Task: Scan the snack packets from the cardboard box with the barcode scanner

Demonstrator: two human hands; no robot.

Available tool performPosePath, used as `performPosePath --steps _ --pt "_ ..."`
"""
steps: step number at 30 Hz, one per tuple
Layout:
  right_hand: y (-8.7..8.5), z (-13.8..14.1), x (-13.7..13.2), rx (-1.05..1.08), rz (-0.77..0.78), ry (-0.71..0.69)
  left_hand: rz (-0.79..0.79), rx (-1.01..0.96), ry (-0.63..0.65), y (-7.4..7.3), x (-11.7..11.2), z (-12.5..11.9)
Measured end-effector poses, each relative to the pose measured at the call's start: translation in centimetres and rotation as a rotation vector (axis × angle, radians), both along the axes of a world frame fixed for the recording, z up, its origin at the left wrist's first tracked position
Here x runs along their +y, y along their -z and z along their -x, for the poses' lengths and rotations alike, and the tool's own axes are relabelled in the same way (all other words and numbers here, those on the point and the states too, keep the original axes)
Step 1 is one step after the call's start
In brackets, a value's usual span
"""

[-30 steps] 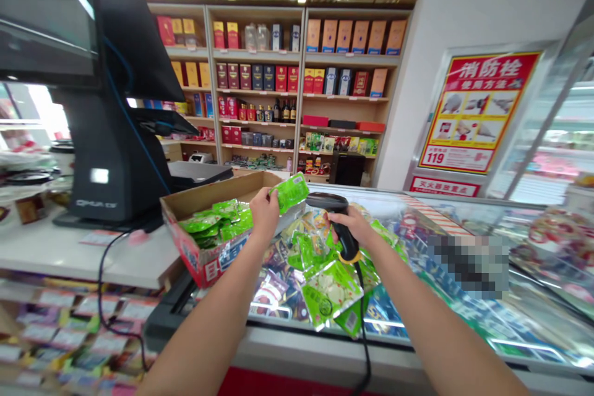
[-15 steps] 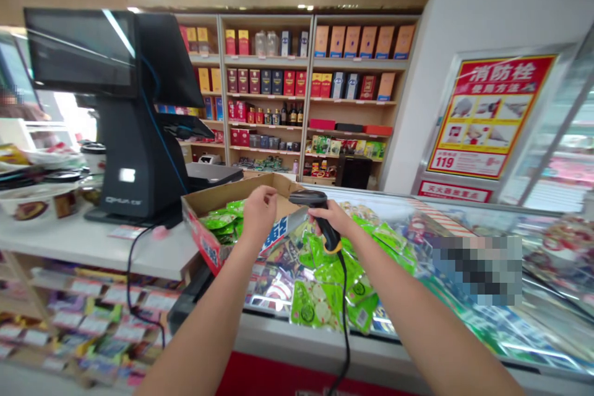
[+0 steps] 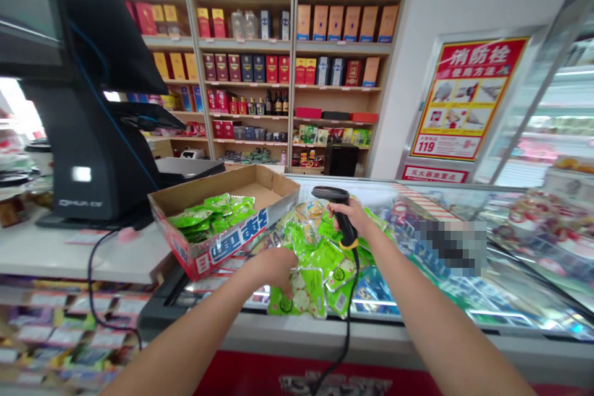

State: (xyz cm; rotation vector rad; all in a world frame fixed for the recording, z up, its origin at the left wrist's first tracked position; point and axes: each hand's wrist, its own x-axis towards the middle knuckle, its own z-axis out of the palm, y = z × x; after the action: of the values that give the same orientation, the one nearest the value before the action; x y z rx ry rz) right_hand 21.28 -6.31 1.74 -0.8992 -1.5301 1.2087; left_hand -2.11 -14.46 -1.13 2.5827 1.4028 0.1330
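My right hand [image 3: 355, 218] is wrapped around the grip of a black barcode scanner [image 3: 346, 223], held above the glass counter with its head pointing left. A black cable hangs from the scanner's yellow-trimmed base. Lower and to the left, my left hand [image 3: 278, 267] is closed, with its fingers bent down at the upper left part of a green snack packet [image 3: 309, 297]; the fingertips are partly hidden. More green packets [image 3: 325, 260] lie in a loose pile under and around both hands. Left of the pile, an open cardboard box [image 3: 239, 238] holds several similar packets.
A black checkout terminal [image 3: 88, 130] stands on the white counter [image 3: 116, 260] at the left. The glass-topped case [image 3: 417, 284] stretches right, with goods visible beneath. Shelves of boxed bottles [image 3: 245, 68] and a red fire-hydrant sign [image 3: 468, 99] are behind.
My left hand has come from over the box down to a packet at the pile's front. The scanner has moved slightly right in my right hand. The view has shifted right and down.
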Motion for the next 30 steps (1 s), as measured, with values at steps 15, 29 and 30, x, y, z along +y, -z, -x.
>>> performPosePath --steps 15,29,30 --pt "0.9 -2.6 -1.9 0.183 0.063 -0.084 -1.069 -0.354 -0.093 -0.2 8.8 -0.2" --pt "-0.3 -4.3 -2.9 -0.195 0.065 -0.367 -0.809 -0.813 0.004 1.3 10.0 1.3" --pt "-0.3 -4.2 -3.0 -0.221 0.069 -0.393 -0.743 -0.857 0.03 1.3 9.9 1.3"
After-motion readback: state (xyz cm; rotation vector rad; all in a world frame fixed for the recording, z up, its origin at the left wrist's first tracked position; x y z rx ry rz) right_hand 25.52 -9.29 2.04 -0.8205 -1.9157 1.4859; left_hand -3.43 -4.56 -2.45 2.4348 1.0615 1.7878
